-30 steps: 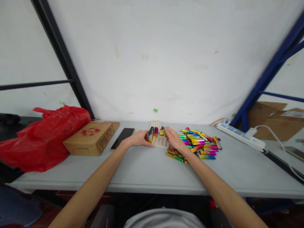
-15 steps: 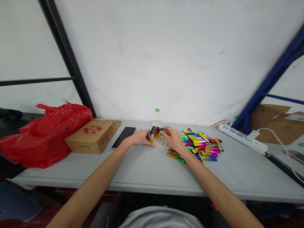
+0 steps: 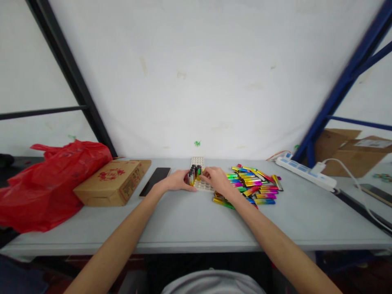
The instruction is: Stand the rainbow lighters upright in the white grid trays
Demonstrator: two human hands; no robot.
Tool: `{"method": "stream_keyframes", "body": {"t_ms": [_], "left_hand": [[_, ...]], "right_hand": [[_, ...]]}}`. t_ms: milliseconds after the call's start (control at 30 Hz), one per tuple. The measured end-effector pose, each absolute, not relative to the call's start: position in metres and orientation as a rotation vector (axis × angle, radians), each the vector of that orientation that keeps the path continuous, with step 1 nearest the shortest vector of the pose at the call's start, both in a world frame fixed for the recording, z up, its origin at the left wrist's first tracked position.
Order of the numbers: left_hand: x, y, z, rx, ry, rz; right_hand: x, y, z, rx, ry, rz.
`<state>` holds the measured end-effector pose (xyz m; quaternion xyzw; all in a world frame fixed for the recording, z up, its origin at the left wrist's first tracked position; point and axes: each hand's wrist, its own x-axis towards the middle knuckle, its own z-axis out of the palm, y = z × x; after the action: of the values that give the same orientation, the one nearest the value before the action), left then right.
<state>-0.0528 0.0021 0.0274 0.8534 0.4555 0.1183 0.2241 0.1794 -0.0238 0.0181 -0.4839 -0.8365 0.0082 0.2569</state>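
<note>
Bent over a pale grey desk (image 3: pixel 171 224), you work with both hands at a white studded tray (image 3: pixel 197 160), where a small cluster of shiny, lighter-like pieces (image 3: pixel 191 177) stands upright, dark ends up. Your left hand (image 3: pixel 177 181) curves around the cluster's left side, thumb and fingers apart; whether they press on it, you cannot tell from here. Your right hand (image 3: pixel 217 178) comes in from the other side, fingertips bunched together beside the upright pieces; whether they grip one is too small to tell. Just to the right, partly behind your right forearm, lies a loose heap of metallic sticks (image 3: pixel 252 183) in gold, green, magenta, red and blue. Left of your left hand are a dark phone (image 3: pixel 155 181), a printed cardboard box (image 3: pixel 108 183) and a red plastic bag (image 3: pixel 55 181); a white power strip (image 3: pixel 306 174) runs along the desk's right side.
</note>
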Motion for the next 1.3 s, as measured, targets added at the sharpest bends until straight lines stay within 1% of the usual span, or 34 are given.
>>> {"method": "stream_keyframes", "body": {"t_ms": [67,167,333,467,600,733,1000,1133,1233,1300], "left_hand": [[-0.053,0.002,0.027,2.358,1.270,0.314],[-0.054,0.003,0.026,2.364,1.272,0.313],[-0.054,0.003,0.026,2.352,1.278,0.318],[-0.054,0.004,0.026,2.329,1.262,0.338],[-0.053,0.003,0.025,2.351,1.247,0.341],[-0.053,0.002,0.026,2.359,1.253,0.335],[-0.052,0.002,0.026,2.348,1.268,0.341],[-0.052,0.001,0.027,2.349,1.263,0.340],[-0.052,0.001,0.027,2.346,1.255,0.330],[-0.052,0.001,0.027,2.337,1.251,0.328]], "right_hand": [[0.194,-0.023,0.024,-1.294,-2.254,-0.034],[0.222,-0.017,0.027,-1.399,-2.229,-0.092],[0.256,-0.001,0.012,-1.432,-2.261,-0.058],[0.247,0.005,0.003,-1.307,-2.393,0.007],[0.232,0.007,0.006,-1.388,-2.464,0.090],[0.232,0.007,0.008,-1.462,-2.423,0.060],[0.240,0.003,0.011,-1.352,-2.459,0.051],[0.243,0.000,0.015,-1.270,-2.341,0.098],[0.243,-0.003,0.019,-1.184,-2.176,0.199],[0.242,-0.004,0.020,-1.203,-2.037,0.280]]}}
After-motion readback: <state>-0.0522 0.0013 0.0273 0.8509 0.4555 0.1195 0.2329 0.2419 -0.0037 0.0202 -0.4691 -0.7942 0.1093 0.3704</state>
